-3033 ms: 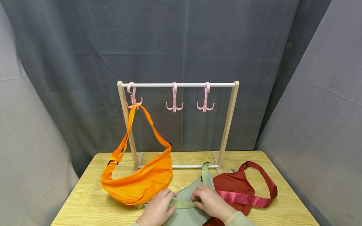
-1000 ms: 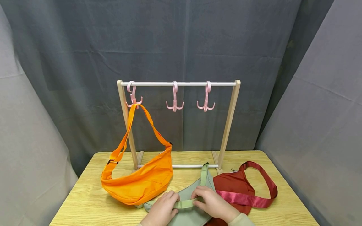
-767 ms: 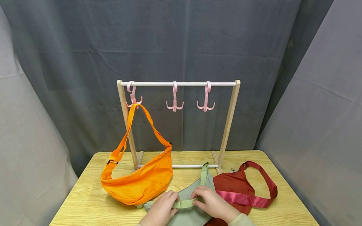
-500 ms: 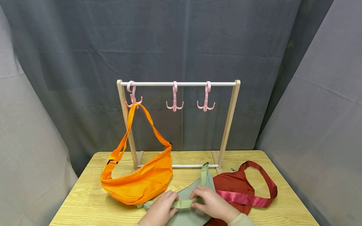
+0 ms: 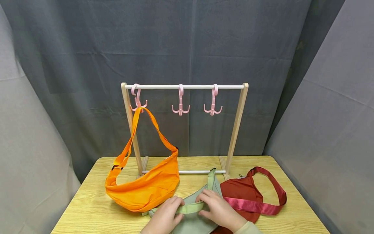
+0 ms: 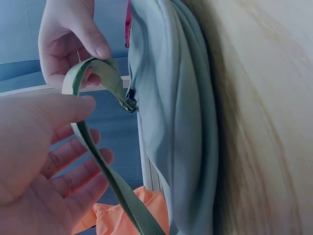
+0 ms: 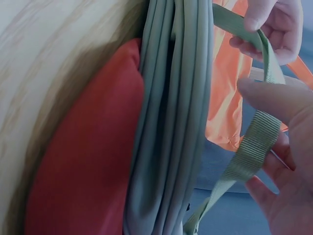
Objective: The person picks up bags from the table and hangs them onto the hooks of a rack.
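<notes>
A grey-green crossbody bag [image 5: 190, 224] lies near the table's front with its light green strap [image 5: 191, 208] raised above it. My left hand [image 5: 166, 214] pinches the strap between thumb and forefinger; in the left wrist view its other fingers [image 6: 80, 171] are spread behind it. My right hand [image 5: 217, 208] holds the same strap a little to the right, fingers curled around it, as the left wrist view shows. The right wrist view has the strap [image 7: 257, 142] passing between that hand's thumb and fingers. The bag's lower part is hidden by the hands and the frame edge.
An orange bag [image 5: 146, 191] hangs by its strap from the left pink hook [image 5: 138, 104] on a wooden rack [image 5: 238, 123]. Two more pink hooks, a middle one [image 5: 180, 104] and a right one [image 5: 213, 104], hang bare. A dark red bag [image 5: 242, 191] lies right, partly under the green one.
My right hand has shifted slightly up and left along the strap, its fingers moving on it. Over the last seconds the strap has been lifted a little between both hands.
</notes>
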Action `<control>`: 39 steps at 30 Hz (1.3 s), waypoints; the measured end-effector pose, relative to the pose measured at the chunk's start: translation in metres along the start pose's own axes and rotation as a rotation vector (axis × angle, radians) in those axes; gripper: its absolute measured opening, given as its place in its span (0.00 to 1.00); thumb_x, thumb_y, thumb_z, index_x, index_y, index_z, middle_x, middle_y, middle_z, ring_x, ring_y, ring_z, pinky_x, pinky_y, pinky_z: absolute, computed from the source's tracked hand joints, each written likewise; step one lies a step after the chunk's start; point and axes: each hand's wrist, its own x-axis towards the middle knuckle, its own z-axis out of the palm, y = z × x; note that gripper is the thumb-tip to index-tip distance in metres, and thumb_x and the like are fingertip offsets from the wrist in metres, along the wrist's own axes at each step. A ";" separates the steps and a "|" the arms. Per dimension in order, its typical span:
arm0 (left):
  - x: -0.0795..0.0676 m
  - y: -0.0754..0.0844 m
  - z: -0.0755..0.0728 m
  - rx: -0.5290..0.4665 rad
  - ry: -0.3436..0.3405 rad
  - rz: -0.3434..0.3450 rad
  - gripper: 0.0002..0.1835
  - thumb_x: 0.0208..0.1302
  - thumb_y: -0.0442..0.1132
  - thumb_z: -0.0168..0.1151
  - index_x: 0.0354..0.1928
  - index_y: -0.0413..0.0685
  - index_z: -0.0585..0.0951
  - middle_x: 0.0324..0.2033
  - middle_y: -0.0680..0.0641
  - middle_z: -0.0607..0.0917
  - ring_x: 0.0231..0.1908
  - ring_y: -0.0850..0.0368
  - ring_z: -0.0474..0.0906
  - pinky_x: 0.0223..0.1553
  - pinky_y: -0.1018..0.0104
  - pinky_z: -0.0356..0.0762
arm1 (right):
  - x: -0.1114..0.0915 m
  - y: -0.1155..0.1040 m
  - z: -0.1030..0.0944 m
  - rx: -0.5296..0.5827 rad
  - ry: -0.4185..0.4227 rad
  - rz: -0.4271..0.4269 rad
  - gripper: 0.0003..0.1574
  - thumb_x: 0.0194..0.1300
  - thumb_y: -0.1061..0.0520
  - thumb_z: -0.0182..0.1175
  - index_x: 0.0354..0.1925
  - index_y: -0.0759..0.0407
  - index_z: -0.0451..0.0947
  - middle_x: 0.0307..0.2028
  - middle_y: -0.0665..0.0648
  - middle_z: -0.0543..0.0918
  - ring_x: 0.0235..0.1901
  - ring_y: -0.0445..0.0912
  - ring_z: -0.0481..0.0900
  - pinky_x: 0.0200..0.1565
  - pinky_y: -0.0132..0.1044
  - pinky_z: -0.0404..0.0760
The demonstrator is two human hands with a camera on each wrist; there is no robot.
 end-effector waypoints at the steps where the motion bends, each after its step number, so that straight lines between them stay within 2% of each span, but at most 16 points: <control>1: 0.000 0.000 -0.001 -0.004 0.001 -0.005 0.14 0.65 0.41 0.72 0.48 0.59 0.77 0.38 0.63 0.76 0.35 0.69 0.69 0.40 0.70 0.72 | 0.000 0.000 0.001 -0.008 0.018 -0.005 0.23 0.53 0.56 0.80 0.44 0.44 0.80 0.40 0.41 0.79 0.43 0.36 0.76 0.47 0.37 0.82; 8: 0.000 0.003 -0.003 -0.009 0.031 -0.013 0.14 0.66 0.42 0.71 0.49 0.57 0.78 0.42 0.62 0.78 0.39 0.68 0.71 0.43 0.67 0.76 | -0.001 0.001 0.002 -0.051 0.106 -0.029 0.27 0.49 0.60 0.81 0.43 0.44 0.78 0.40 0.40 0.78 0.43 0.36 0.76 0.46 0.39 0.80; 17: 0.000 0.004 -0.004 -0.026 0.050 -0.028 0.13 0.66 0.42 0.71 0.49 0.57 0.78 0.43 0.61 0.79 0.41 0.67 0.72 0.46 0.65 0.77 | -0.001 0.001 0.002 -0.012 0.200 -0.067 0.29 0.48 0.63 0.81 0.43 0.44 0.76 0.39 0.38 0.77 0.41 0.33 0.75 0.45 0.37 0.80; 30: -0.001 0.003 -0.006 -0.025 0.085 -0.023 0.15 0.66 0.42 0.72 0.50 0.56 0.78 0.43 0.60 0.79 0.41 0.66 0.73 0.46 0.63 0.78 | -0.001 0.000 0.000 0.000 0.251 -0.099 0.28 0.49 0.63 0.80 0.44 0.45 0.78 0.42 0.38 0.79 0.44 0.35 0.77 0.46 0.36 0.81; 39: -0.003 0.005 -0.009 -0.032 0.104 -0.004 0.15 0.66 0.43 0.72 0.51 0.55 0.79 0.44 0.60 0.79 0.42 0.66 0.74 0.47 0.63 0.79 | -0.002 -0.001 -0.003 0.047 0.280 -0.121 0.26 0.52 0.64 0.79 0.45 0.46 0.79 0.43 0.40 0.80 0.45 0.36 0.77 0.47 0.33 0.83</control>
